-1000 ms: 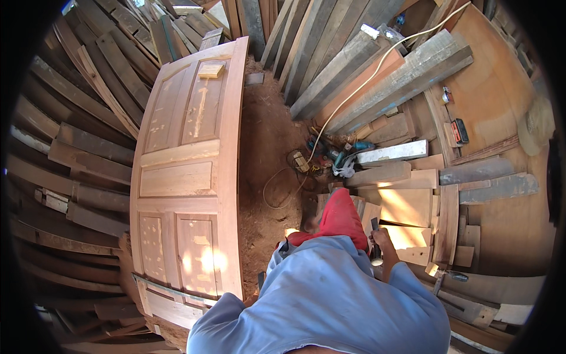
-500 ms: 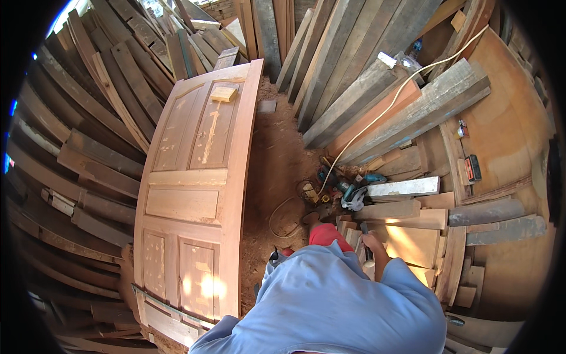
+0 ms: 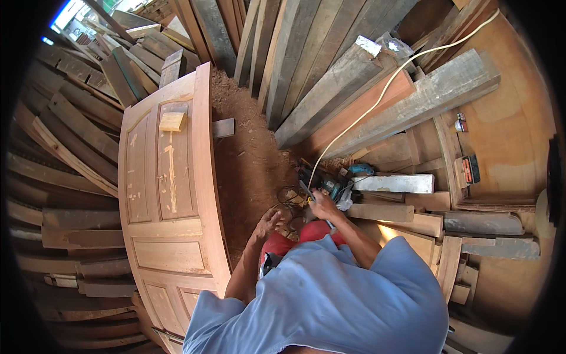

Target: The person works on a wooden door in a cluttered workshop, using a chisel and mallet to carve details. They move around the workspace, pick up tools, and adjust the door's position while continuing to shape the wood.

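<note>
My right hand [image 3: 323, 205] is closed round a long, narrow dark tool [image 3: 305, 187], whose ends stick out above and below the fist. Its exact kind is too small to make out. Over my red-clothed knees, my left hand [image 3: 271, 221] is raised with its fingers apart and nothing visible in it. A wooden panel door [image 3: 168, 255] lies to my left, with pale filler-like patches on its panels. Near its far end rests a small yellowish wood block [image 3: 173, 121]. Teal power tools [image 3: 361, 169] sit on the ground just beyond my right hand.
A pale cable [image 3: 377, 101] runs from the power tools to the upper right. Thick grey beams [image 3: 413, 115] lean at the far right, and stacked boards [image 3: 82, 229] fill the left. An orange-and-black box [image 3: 470, 169] lies by a plywood sheet [image 3: 501, 112]. Sawdust covers the ground [image 3: 250, 159].
My right hand has moved forward and left with the dark tool, away from the boards at my right. My left hand has come into view. The view has shifted, putting the door farther left.
</note>
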Available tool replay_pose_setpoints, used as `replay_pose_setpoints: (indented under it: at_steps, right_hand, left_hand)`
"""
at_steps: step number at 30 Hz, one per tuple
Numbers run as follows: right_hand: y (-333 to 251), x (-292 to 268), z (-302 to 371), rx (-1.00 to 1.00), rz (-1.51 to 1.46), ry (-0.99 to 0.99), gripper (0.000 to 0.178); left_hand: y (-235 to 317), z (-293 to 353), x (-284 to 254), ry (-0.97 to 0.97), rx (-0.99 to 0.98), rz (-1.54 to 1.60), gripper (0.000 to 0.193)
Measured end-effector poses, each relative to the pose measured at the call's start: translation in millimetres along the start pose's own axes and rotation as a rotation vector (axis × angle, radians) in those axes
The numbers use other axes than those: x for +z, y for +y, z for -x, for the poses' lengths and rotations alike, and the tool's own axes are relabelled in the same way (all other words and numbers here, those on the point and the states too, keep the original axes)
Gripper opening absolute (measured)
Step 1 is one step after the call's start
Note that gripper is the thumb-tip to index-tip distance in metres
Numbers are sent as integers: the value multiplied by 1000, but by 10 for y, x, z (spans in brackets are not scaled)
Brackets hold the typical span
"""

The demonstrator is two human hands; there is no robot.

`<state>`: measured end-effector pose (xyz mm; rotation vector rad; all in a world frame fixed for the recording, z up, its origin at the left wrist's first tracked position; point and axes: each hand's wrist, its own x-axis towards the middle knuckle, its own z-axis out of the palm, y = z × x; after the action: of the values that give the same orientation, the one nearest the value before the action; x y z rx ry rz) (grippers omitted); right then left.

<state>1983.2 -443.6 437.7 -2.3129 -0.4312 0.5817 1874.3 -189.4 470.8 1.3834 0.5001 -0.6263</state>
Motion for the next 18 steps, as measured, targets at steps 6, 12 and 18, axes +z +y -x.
replay_pose_setpoints:
  at_steps: [6,12,18]
  right_hand:
    - [-1307,-140,-485,-73,-178,20,40]
    - [-805,-276,-621,133,-269,181,39]
    - [867,-225,-44,275,399,199,15]
  left_hand:
    - [816,-649,181,-13,-44,777,44]
    - [524,-1597,-427,15,-131,822,24]
    - [601,-2160,-602,10,-479,701,17]
